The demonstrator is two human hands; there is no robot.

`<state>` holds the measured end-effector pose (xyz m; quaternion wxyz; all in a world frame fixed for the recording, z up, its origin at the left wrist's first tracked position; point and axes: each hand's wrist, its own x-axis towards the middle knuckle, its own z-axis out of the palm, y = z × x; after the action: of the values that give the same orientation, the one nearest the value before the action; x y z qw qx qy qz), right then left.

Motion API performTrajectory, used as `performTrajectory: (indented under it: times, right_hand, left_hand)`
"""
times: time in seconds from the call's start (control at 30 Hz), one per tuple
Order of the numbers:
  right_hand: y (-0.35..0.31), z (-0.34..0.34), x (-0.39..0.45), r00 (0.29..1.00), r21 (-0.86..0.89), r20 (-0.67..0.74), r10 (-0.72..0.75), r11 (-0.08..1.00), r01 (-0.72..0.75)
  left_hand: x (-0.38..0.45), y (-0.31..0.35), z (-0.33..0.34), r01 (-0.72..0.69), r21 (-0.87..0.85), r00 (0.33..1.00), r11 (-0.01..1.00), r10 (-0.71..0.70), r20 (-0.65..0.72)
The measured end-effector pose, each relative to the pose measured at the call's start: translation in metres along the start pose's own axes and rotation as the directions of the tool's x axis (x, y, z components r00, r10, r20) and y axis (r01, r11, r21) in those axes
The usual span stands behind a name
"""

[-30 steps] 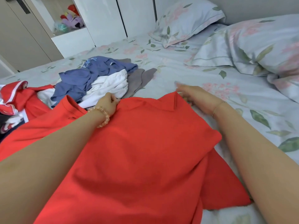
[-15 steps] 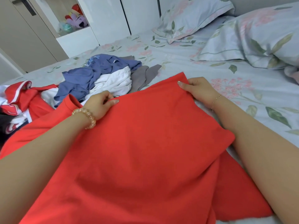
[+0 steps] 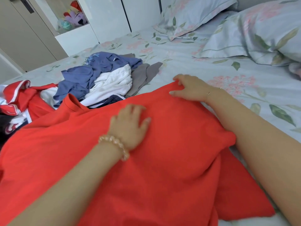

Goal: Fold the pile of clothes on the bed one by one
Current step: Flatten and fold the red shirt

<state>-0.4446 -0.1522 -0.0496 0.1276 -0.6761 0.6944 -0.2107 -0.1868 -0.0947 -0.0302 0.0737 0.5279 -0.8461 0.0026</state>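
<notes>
I am pressing my flat left hand [image 3: 130,126] on the red shirt [image 3: 162,160] spread beneath it while my right hand [image 3: 189,89] is pinching its far corner, probably folding next, pile [image 3: 101,79] waiting beyond my fingers.

Two floral pillows [image 3: 244,30] lie at the far right, white wardrobe doors [image 3: 114,15] stand behind, and soft toys [image 3: 73,20] fill an open niche.

Bright, even daylight; soft shadows under forearms; slight motion blur throughout; wide-angle bending at edges; glossy wardrobe doors [image 3: 112,17] reflecting.
</notes>
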Motion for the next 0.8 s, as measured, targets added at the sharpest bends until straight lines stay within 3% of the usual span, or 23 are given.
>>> performTrajectory:
  times: [0.07, 0.1, 0.2, 0.33, 0.4, 0.47, 0.57, 0.63, 0.7, 0.8]
  right_hand:
    - [-0.007, 0.008, -0.016, 0.999, -0.014, 0.047, 0.022, 1.000, -0.021]
    - [-0.008, 0.008, -0.029, 0.998, 0.079, 0.056, 0.040, 0.996, -0.044]
    - [0.001, -0.010, -0.074, 0.982, 0.491, 0.172, 0.080, 0.857, -0.156]
    - [0.005, -0.038, -0.138, 0.960, 0.701, 0.240, 0.142, 0.659, -0.273]
    - [-0.003, -0.045, -0.168, 0.955, 0.626, 0.260, 0.141, 0.728, -0.279]
    - [-0.014, -0.048, -0.202, 0.951, 0.545, 0.282, 0.123, 0.796, -0.265]
    - [-0.019, -0.048, -0.246, 0.974, 0.515, 0.132, 0.185, 0.827, -0.227]
    - [-0.022, -0.052, -0.273, 0.972, 0.540, 0.101, 0.213, 0.809, -0.233]
    - [-0.025, -0.052, -0.299, 0.988, 0.506, 0.087, 0.125, 0.849, -0.152]
    - [-0.031, -0.043, -0.325, 0.986, 0.108, -0.057, -0.158, 0.981, 0.163]
  left_hand:
    - [-0.030, 0.026, 0.013, 0.025, -0.058, 0.974, 0.998, -0.011, 0.224]
    - [-0.040, 0.032, 0.021, 0.035, -0.045, 0.966, 0.998, -0.022, 0.259]
    - [-0.046, 0.032, 0.031, 0.054, -0.068, 0.972, 0.996, -0.037, 0.232]
    - [-0.052, 0.034, 0.015, 0.096, -0.158, 0.961, 0.983, -0.050, 0.273]
    - [-0.072, 0.040, 0.000, 0.120, -0.296, 0.968, 0.947, -0.045, 0.248]
    - [-0.105, 0.046, -0.018, 0.041, -0.398, 0.983, 0.917, 0.033, 0.178]
    - [-0.168, 0.054, -0.039, -0.142, -0.451, 0.988, 0.881, 0.151, -0.015]
    - [-0.204, 0.056, -0.047, -0.205, -0.481, 0.978, 0.852, 0.200, -0.063]
    - [-0.230, 0.057, -0.047, -0.211, -0.455, 0.972, 0.865, 0.235, -0.002]
    - [-0.252, 0.054, -0.035, -0.196, -0.276, 0.974, 0.941, 0.218, 0.053]
